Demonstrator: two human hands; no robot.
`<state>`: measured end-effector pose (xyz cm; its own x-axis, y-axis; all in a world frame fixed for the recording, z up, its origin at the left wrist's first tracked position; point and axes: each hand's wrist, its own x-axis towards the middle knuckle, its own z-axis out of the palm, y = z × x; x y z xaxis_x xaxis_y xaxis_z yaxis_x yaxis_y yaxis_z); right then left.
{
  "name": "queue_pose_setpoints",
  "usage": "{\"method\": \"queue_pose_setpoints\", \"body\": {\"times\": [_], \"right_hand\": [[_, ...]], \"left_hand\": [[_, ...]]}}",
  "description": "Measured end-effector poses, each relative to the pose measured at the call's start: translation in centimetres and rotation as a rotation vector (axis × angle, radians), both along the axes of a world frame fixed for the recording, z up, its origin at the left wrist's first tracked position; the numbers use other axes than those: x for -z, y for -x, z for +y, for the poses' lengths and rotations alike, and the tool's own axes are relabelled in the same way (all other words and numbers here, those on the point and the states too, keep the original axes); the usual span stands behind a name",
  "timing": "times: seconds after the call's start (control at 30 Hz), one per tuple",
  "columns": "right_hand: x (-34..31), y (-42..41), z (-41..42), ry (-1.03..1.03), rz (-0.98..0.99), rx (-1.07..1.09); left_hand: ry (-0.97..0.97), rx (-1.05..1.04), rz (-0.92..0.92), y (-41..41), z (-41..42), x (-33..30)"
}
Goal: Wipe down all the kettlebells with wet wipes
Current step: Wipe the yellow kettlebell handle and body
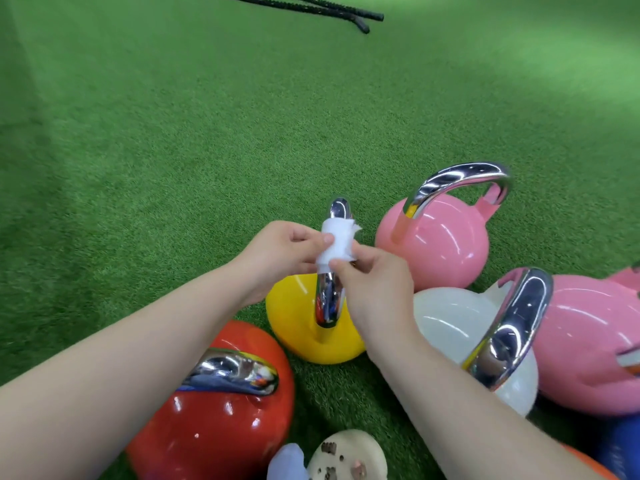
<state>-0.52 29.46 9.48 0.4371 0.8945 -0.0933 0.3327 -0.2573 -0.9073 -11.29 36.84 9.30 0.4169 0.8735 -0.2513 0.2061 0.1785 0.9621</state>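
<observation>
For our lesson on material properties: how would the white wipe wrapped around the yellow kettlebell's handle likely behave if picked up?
The wipe probably hangs floppy: it wraps the chrome handle closely. It looks thin, so likely very light. Its ragged upper-right edge suggests it tears easily.

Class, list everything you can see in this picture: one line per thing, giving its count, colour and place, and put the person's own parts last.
yellow kettlebell: one, yellow with a chrome handle, centre, under both hands
wet wipe: one, white, wrapped round the yellow kettlebell's handle
red kettlebell: one, red, bottom left of centre
white kettlebell: one, white, right of the yellow one
pink kettlebells: two, pink, on the right
ropes: two ends, black, top centre
turf: green, all around
shoe: one, cream, bottom edge
left hand: pinches the wipe
right hand: pinches the wipe
</observation>
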Motion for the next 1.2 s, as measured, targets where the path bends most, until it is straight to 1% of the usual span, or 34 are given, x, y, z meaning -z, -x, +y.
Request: {"method": "queue_pose_setpoints", "body": {"times": [0.07,0.13,0.2,0.27,0.37,0.47,0.57,0.67,0.77,0.87,0.93,1.0,1.07,1.13,1.2], "right_hand": [[-0.1,0.7,-1.9,-0.047,-0.207,-0.098],[0.3,1.1,-3.3,-0.115,-0.328,-0.155],[0.7,1.3,-4.1,-0.132,-0.36,-0.178],[0.7,1.2,-4.1,-0.14,-0.329,-0.188],[-0.2,0.4,-2.9,-0.141,-0.278,-0.185],[-0.9,-0.8,-0.5,-0.063,-0.246,-0.185],[-1.4,-1.7,2.0,0.018,-0.198,-0.206],[-1.5,-2.2,3.3,0.064,-0.202,-0.243],[-1.3,-2.0,2.4,0.007,-0.238,-0.265],[-0.5,-1.5,-0.2,-0.097,-0.257,-0.297],[0.1,-1.0,-2.3,-0.167,-0.28,-0.337],[0.9,-0.4,-4.0,-0.143,-0.284,-0.358],[1.3,-0.3,-4.5,-0.108,-0.284,-0.355],[1.3,-0.8,-3.9,-0.115,-0.292,-0.326],[0.7,-1.3,-2.7,-0.131,-0.302,-0.306]], "left_hand": [[0.116,0.088,-0.023,-0.1,-0.3,-0.1],[0.245,0.142,-0.061,-0.2,-0.4,0.1],[0.311,0.192,-0.076,-0.4,-0.5,0.3],[0.334,0.224,-0.109,-0.8,-0.9,0.3],[0.313,0.158,-0.057,-1.7,-0.8,-0.2],[0.307,0.077,0.047,-3.2,0.6,-1.1],[0.328,0.065,0.173,-4.7,2.4,-2.6],[0.363,0.064,0.206,-5.4,3.5,-3.2],[0.344,0.065,0.229,-4.9,2.9,-3.3],[0.315,0.126,0.26,-3.8,0.9,-3.1],[0.277,0.161,0.317,-3.1,-0.6,-2.8],[0.195,0.132,0.433,-3.0,-1.6,-2.1],[0.127,0.074,0.512,-3.6,-2.0,-1.8],[0.106,0.04,0.545,-4.3,-1.4,-1.8],[0.125,0.032,0.511,-4.7,-0.5,-2.3]]}}
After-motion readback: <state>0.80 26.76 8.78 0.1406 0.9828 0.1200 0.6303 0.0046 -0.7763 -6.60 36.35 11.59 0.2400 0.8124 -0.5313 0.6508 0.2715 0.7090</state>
